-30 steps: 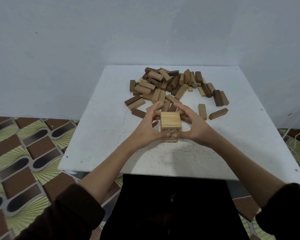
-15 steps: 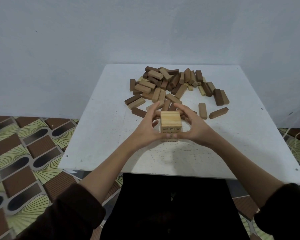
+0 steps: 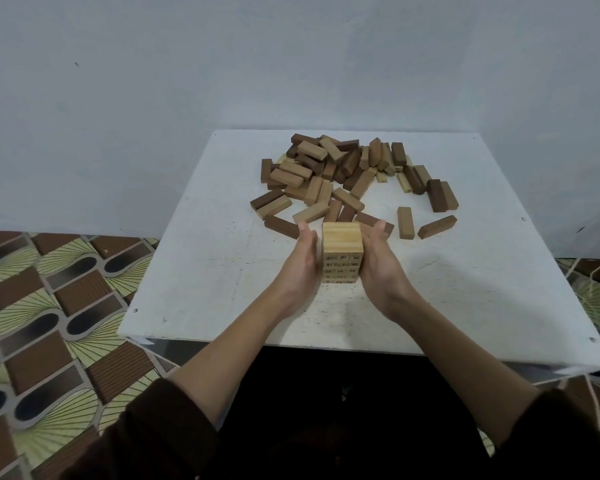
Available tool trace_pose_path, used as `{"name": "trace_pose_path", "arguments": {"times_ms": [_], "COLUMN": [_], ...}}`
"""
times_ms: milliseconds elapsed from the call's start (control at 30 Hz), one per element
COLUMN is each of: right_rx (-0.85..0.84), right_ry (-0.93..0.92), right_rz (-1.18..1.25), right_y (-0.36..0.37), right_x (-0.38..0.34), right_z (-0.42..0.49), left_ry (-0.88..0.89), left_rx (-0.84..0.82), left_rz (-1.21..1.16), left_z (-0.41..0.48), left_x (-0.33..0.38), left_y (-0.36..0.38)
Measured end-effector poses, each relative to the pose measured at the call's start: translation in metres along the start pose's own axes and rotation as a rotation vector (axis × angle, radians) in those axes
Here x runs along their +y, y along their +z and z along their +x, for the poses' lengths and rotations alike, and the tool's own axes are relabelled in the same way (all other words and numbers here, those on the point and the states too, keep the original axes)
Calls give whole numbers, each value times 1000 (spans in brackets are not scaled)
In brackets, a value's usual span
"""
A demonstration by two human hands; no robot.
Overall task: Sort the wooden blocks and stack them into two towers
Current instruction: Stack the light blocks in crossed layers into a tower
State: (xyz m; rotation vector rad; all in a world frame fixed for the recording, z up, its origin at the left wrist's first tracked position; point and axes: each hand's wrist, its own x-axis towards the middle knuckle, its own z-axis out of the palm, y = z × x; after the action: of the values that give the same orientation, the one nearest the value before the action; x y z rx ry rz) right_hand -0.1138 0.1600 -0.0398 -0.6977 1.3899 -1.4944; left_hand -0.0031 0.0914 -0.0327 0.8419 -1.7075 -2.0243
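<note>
Head camera gives me the light-wood tower (image 3: 342, 251) standing upright at the centre of the frame, on the near half of the white table (image 3: 205, 271). I see the left hand (image 3: 300, 265) laid flat against its left side and the right hand (image 3: 378, 261) flat against its right side. The fingers are straight and point away, and the 2 palms press the stack between them. 1 second ago both hands were cupped round it, thumbs meeting across the near face; now that face is bare. Just beyond the fingertips lies the loose pile of light and dark blocks (image 3: 329, 171), unchanged, spreading toward the upper right. Patterned floor tiles (image 3: 49, 306) fill the lower left.
</note>
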Motion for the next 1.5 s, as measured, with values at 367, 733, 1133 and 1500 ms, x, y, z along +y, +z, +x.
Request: {"name": "trace_pose_path", "arguments": {"times_ms": [367,733,1133,1500], "right_rx": [24,-1,294,243], "right_ry": [23,38,-33,-122], "right_rz": [43,27,-350,-1381], "right_y": [6,-5,-41,-85], "right_x": [-1,2,-45,-36], "right_z": [-1,1,71,147], "left_ry": [-47,-53,48,379], "left_rx": [-94,-83,400,170], "left_rz": [-157,-185,314,1139], "left_z": [0,3,52,145], "left_x": [3,-1,27,25], "left_y": [7,-2,-52,-52]}}
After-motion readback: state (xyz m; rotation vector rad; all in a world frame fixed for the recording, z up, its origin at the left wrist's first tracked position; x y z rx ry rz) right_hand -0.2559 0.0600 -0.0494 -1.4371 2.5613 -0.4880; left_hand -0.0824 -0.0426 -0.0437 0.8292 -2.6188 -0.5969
